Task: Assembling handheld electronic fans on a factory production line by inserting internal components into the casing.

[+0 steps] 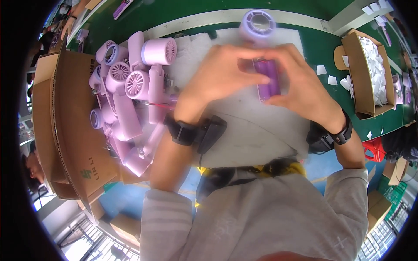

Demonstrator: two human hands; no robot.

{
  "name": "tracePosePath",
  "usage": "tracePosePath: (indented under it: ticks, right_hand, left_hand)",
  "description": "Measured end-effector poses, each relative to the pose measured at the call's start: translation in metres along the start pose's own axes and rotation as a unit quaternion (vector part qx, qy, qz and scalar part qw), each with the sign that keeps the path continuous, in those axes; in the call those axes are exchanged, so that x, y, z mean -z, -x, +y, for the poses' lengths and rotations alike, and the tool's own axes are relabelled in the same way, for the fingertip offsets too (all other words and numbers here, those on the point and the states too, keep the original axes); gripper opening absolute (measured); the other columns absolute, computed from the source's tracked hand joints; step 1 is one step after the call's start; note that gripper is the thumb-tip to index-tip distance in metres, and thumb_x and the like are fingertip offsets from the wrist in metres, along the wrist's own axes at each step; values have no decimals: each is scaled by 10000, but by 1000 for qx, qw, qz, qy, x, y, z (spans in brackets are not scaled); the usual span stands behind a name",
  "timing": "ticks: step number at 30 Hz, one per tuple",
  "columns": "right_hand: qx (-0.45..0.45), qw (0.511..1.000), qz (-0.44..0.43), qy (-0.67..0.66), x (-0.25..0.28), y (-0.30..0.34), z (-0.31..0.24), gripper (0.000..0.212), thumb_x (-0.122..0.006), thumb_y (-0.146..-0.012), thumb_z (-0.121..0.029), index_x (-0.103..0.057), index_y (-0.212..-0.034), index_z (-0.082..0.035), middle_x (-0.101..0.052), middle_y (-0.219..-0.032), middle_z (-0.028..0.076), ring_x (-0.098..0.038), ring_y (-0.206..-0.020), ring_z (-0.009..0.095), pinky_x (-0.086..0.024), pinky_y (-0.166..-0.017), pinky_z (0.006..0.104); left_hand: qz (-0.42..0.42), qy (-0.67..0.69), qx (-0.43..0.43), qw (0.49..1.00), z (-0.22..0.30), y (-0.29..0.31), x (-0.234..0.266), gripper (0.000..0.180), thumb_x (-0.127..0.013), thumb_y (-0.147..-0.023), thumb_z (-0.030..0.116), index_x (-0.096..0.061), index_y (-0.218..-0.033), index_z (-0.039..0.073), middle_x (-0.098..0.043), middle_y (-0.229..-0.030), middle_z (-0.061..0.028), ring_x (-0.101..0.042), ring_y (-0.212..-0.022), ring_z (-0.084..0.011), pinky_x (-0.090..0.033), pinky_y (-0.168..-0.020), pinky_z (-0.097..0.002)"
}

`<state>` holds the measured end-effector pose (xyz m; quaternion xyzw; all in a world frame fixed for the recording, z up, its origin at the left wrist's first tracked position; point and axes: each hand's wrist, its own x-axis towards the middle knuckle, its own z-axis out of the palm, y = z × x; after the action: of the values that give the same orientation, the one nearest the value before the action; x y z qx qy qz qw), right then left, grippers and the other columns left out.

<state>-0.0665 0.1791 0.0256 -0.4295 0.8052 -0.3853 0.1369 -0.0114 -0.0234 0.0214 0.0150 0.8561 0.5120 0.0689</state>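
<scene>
1. Handheld fan, lilac plastic: round head at 12 o'clock, darker purple handle running toward 6 o'clock. It is judged light, rigid and smooth, so somewhat slippery; the grille is probably the delicate part, and the handle is the sound place to hold.
2. Left hand: its grip is clenched on the handle from 9 o'clock, fingertips on the purple face.
3. Right hand: its grip clasps the handle from 3 o'clock.
4. The fan sits between both grips, above the grey pad on the table.
5. Pile of like fans at 9 o'clock, beside a cardboard box.
</scene>
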Motion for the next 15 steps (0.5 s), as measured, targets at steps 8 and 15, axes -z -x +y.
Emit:
tracePosePath:
  ticks: [8, 15]
  right_hand:
    - [97, 994, -43, 3, 7, -3, 23, 755, -857, -593, -90, -529, -1271, -48, -494, -1268, 122, -539, -1143, 323, -470, -948, 381]
    - [166, 966, -13, 199, 9, 9, 14, 733, -882, -538, -180, -625, -1207, -28, -532, -1267, 127, -561, -1124, 317, -467, -948, 404]
  left_hand:
    - [11, 78, -19, 997, -9, -2, -7, 471, -825, -698, 143, -693, -1137, 34, -733, -952, -96, -665, -832, -143, -516, -794, -280]
    - [30, 64, -70, 995, -17, -6, -14, 554, -838, -700, 125, -669, -1227, 90, -705, -913, -12, -478, -634, -63, -437, -600, -236]
